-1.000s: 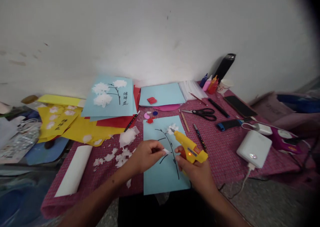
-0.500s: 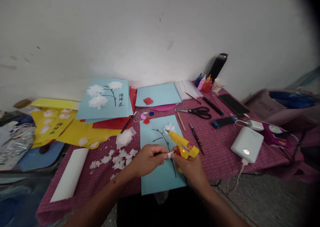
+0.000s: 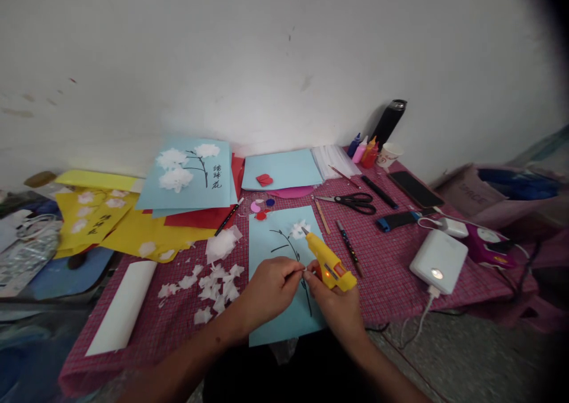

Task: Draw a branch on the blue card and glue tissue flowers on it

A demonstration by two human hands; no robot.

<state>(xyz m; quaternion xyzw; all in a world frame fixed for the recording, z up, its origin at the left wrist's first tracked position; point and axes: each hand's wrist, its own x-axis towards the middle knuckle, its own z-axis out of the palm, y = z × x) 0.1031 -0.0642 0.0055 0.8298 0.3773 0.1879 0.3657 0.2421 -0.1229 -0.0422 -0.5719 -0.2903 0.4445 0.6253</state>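
My right hand is closed around a yellow hot glue gun, its nozzle tilted up and away to the left. My left hand pinches a small piece of white tissue paper, which the right thumb and finger also touch; most of it is hidden by the fingertips. Both hands are over a light blue sheet bearing a black drawn branch. A white paper blossom is on that sheet near the glue gun's tip. Several crumpled tissue pieces lie left of the sheet.
Left stand a finished-looking blue flower card, yellow sheets and a white paper roll. Scissors, a marker pen, paint bottles and a phone lie right, near a white power bank.
The white tissue piece is now pinched smaller between my fingertips, with less of it showing. The glue gun has shifted slightly right and down in my right hand.
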